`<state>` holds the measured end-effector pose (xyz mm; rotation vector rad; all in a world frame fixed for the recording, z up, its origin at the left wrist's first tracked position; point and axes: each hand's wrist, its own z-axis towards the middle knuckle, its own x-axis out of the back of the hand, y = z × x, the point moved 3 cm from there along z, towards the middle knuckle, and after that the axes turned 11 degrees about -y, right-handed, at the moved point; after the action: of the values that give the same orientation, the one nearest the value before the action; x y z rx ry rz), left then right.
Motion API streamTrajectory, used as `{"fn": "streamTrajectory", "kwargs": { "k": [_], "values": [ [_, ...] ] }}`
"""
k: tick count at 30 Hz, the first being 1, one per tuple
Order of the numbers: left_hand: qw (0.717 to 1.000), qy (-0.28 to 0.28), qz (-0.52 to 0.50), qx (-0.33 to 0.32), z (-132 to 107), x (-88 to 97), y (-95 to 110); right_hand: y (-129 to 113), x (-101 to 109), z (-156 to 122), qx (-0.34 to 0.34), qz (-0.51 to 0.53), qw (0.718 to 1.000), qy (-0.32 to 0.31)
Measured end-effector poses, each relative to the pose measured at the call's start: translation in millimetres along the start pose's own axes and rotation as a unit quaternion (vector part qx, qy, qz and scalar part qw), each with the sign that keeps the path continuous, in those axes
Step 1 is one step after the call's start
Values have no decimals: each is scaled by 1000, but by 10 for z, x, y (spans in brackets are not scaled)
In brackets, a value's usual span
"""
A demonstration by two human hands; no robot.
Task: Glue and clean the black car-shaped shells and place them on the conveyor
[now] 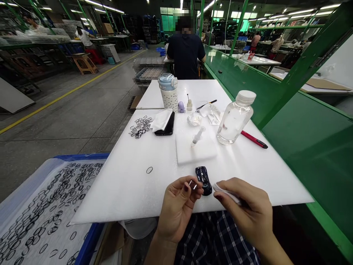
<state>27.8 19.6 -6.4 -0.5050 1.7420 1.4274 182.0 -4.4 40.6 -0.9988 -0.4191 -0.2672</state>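
- Left grip (178, 209) pinches a small shiny metal piece (193, 185): thin, likely slippery.
- Right grip (244, 209) pinches a soft white wipe (226, 192).
- Between them, a glossy dark moulded piece (203, 180) lies on the white desk (124, 191): stiff, light-looking, best taken by its sides.

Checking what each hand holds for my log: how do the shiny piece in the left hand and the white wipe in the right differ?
The shiny piece looks metallic, the white wipe matte and soft. The piece is a thin sliver in the left hand, far smaller than the wipe, a flap jutting from the right hand. Both are pinched in fingers beside a glossy dark part.
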Motion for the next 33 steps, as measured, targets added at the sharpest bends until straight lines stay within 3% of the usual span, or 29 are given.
{"fn": "streamTrajectory", "kwargs": {
  "k": [4,7,11,13,17,23,28,33],
  "values": [
    [1000,-1,-11,-3,-4,-23,-13,-164,-139,139,110,-49,993,-15],
    [1000,19,-9,-7,-14,-30,-26,-210,-213,176,137,-131,982,-10],
    [999,46,-11,-8,-33,-16,-38,-251,-146,156,157,-209,963,-69],
    [999,40,-8,-6,-39,-11,-40,-270,-26,153,156,-243,955,-72],
    [1000,29,5,-3,-37,-16,-37,-272,115,178,126,-270,954,-22],
    [999,45,-3,-7,-11,-55,-19,-277,-173,210,126,-199,968,-84],
    [999,47,0,-18,-26,-48,-25,-350,-76,224,117,-247,951,-147],
    [999,35,22,-8,-41,-19,-39,-317,176,223,73,-289,952,-72]
  ]
}}
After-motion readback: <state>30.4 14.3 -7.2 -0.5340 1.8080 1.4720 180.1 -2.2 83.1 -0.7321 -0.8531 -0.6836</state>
